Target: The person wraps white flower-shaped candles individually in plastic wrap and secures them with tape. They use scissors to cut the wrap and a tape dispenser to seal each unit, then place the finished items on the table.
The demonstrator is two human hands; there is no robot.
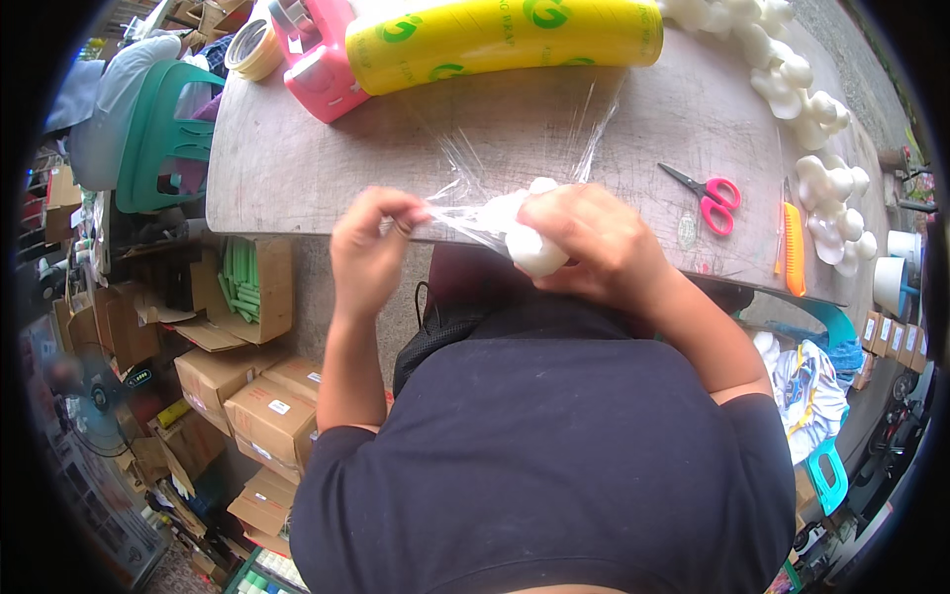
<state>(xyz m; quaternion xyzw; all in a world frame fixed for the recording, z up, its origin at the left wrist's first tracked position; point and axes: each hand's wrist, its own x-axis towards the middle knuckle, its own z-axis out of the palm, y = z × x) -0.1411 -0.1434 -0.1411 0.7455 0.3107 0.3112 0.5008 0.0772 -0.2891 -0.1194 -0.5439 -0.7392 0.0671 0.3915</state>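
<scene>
Near the table's front edge, my right hand [601, 234] grips a white, rounded, lumpy object [536, 245], its exact kind not clear. Clear cling film [464, 215] is drawn over its left side, and my left hand [375, 241] pinches the gathered end of the film. More of the film stretches back over the table towards a large yellow roll of cling wrap [505, 41] lying across the far side. To the right lie scissors [716, 202] with pink handles, their dark blades pointing away to the left.
On the table [297, 171] stand a pink tape dispenser [319, 74] and a tape roll [252, 48]. An orange utility knife [793, 249] lies at right, beside a row of white lumpy objects [835, 193]. Cardboard boxes [271, 408] and a green chair [159, 137] are at left.
</scene>
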